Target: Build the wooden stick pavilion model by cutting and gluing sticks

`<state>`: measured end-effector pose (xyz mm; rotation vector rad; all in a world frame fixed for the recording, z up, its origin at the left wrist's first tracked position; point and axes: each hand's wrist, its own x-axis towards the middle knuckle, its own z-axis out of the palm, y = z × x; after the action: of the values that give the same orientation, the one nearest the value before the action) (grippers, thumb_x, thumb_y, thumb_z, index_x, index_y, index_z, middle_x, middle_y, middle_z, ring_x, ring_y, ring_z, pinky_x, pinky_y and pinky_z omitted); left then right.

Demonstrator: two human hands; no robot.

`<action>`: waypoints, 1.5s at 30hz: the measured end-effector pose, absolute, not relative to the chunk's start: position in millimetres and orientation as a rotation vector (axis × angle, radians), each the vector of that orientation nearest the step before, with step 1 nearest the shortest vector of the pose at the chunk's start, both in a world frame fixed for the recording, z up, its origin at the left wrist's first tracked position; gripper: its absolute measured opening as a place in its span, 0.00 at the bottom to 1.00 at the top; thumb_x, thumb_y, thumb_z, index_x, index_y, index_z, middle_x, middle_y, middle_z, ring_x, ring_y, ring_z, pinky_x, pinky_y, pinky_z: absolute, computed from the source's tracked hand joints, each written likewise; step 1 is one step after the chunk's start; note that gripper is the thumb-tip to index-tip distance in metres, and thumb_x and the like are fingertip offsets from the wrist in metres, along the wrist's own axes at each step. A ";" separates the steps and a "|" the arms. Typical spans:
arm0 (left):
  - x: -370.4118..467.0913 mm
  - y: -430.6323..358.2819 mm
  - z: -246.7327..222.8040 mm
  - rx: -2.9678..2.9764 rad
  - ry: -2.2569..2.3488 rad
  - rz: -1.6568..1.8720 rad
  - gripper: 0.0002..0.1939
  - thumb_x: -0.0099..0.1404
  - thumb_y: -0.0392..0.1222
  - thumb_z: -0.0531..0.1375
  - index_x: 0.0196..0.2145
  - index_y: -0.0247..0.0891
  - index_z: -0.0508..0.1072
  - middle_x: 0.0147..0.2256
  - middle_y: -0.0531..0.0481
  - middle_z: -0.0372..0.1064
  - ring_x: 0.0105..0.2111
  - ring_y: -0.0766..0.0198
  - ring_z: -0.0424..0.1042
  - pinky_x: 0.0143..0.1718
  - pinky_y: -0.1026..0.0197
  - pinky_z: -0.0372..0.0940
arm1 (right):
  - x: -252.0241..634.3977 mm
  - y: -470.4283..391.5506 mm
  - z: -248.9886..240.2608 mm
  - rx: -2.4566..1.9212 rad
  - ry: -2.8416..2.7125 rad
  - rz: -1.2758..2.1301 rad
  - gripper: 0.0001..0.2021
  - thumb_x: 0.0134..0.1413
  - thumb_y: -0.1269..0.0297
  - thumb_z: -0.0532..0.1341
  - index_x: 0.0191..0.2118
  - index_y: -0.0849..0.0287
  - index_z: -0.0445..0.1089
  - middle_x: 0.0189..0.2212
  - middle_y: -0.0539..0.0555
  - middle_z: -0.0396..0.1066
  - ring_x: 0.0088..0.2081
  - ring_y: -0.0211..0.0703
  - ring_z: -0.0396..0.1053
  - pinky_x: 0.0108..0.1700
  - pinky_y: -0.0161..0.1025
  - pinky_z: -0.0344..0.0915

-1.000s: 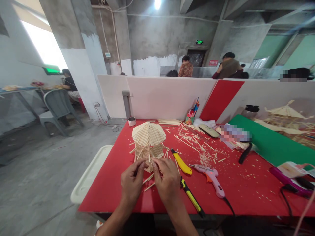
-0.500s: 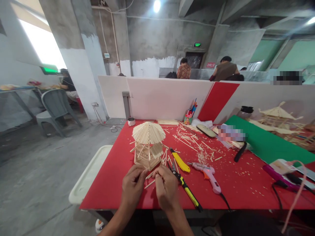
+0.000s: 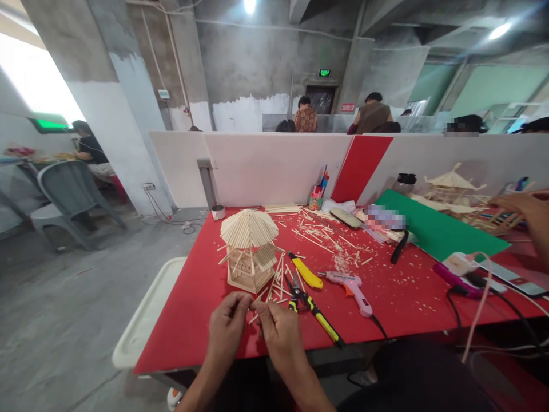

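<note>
Beneath a patchy concrete wall [image 3: 253,63], a white partition [image 3: 278,169] backs a red worktop [image 3: 180,337]. At its near edge the left hand [image 3: 229,323] and right hand [image 3: 278,329] meet, thumbs and forefingers pinched closed; whatever sits between them is too small to tell. Just beyond stands a little stick pavilion [image 3: 250,246], upright. I'd judge it well along: floor, railing, posts and top roof look finished, but below that roof a slatted panel shows on the right, while bare sticks jut out leftward, so the lower tier seems partly covered. Loose sticks [image 3: 281,280] lie beside it, then cutters [image 3: 318,316], a yellow knife [image 3: 306,272] and a pink glue gun [image 3: 354,289]. Far right, a co-worker's hand [image 3: 517,200] is near another stick model [image 3: 454,183].
</note>
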<state>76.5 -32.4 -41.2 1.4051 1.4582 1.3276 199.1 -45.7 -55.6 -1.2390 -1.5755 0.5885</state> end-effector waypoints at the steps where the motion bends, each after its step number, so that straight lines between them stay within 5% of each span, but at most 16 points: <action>1: 76.1 -32.0 -41.2 1.383 1.427 1.325 0.18 0.56 0.56 0.61 0.25 0.37 0.74 0.18 0.54 0.65 0.17 0.69 0.59 0.18 0.68 0.56 | 198.6 -45.6 -55.4 -1.225 -1.568 0.593 0.21 0.64 0.55 0.49 0.25 0.57 0.70 0.18 0.48 0.68 0.21 0.35 0.66 0.24 0.30 0.57; 8: 77.7 -31.9 -41.0 1.147 1.329 1.292 0.20 0.46 0.57 0.68 0.24 0.36 0.74 0.17 0.55 0.65 0.15 0.71 0.57 0.16 0.68 0.52 | 197.0 -42.0 -54.0 -1.165 -1.442 0.639 0.11 0.56 0.56 0.60 0.39 0.58 0.72 0.31 0.52 0.74 0.30 0.37 0.71 0.31 0.31 0.66; 13: 67.0 -29.8 -43.1 1.362 1.500 1.282 0.22 0.57 0.56 0.61 0.15 0.38 0.66 0.13 0.57 0.59 0.16 0.69 0.59 0.18 0.68 0.56 | 222.2 -42.2 -53.0 -1.242 -1.480 0.642 0.13 0.61 0.56 0.55 0.34 0.56 0.74 0.28 0.51 0.75 0.30 0.38 0.72 0.31 0.31 0.65; 19: 49.8 -25.8 -60.0 1.912 1.662 1.084 0.11 0.61 0.46 0.56 0.27 0.41 0.73 0.26 0.52 0.73 0.26 0.62 0.70 0.29 0.64 0.63 | 252.8 -50.6 -65.2 -1.369 -1.508 0.548 0.13 0.60 0.56 0.55 0.34 0.55 0.74 0.29 0.52 0.75 0.31 0.41 0.72 0.32 0.33 0.65; 24: 54.1 -26.7 -67.7 2.094 1.874 0.684 0.10 0.66 0.42 0.52 0.33 0.43 0.73 0.35 0.50 0.72 0.33 0.61 0.73 0.29 0.65 0.61 | 242.7 -52.0 -73.4 -1.405 -1.642 0.468 0.10 0.60 0.61 0.56 0.34 0.53 0.74 0.30 0.50 0.75 0.33 0.41 0.73 0.36 0.34 0.66; 30: 56.1 -21.1 -66.7 2.194 2.029 0.356 0.13 0.69 0.39 0.49 0.30 0.40 0.70 0.34 0.49 0.69 0.31 0.63 0.72 0.26 0.65 0.55 | 226.5 -48.4 -74.2 -1.421 -1.822 0.364 0.08 0.60 0.66 0.56 0.33 0.53 0.72 0.29 0.48 0.73 0.32 0.40 0.72 0.34 0.33 0.64; 40: 50.5 -21.0 -71.9 2.098 1.949 0.603 0.12 0.66 0.34 0.49 0.37 0.43 0.71 0.39 0.50 0.71 0.33 0.63 0.72 0.28 0.65 0.57 | 205.4 -48.8 -82.8 -1.482 -1.966 0.261 0.06 0.57 0.70 0.57 0.34 0.53 0.70 0.30 0.48 0.71 0.32 0.39 0.70 0.33 0.34 0.60; 45: 44.6 -22.2 -75.0 2.002 1.822 0.876 0.12 0.62 0.31 0.47 0.25 0.41 0.65 0.28 0.53 0.68 0.27 0.64 0.68 0.28 0.64 0.58 | 197.4 -50.2 -87.0 -1.461 -1.977 0.302 0.07 0.58 0.70 0.56 0.34 0.54 0.71 0.30 0.48 0.72 0.33 0.39 0.70 0.34 0.34 0.59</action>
<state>44.6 -22.2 -75.0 2.0018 1.8220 0.8762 197.4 -50.2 -87.0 -1.4610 -1.9775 0.3018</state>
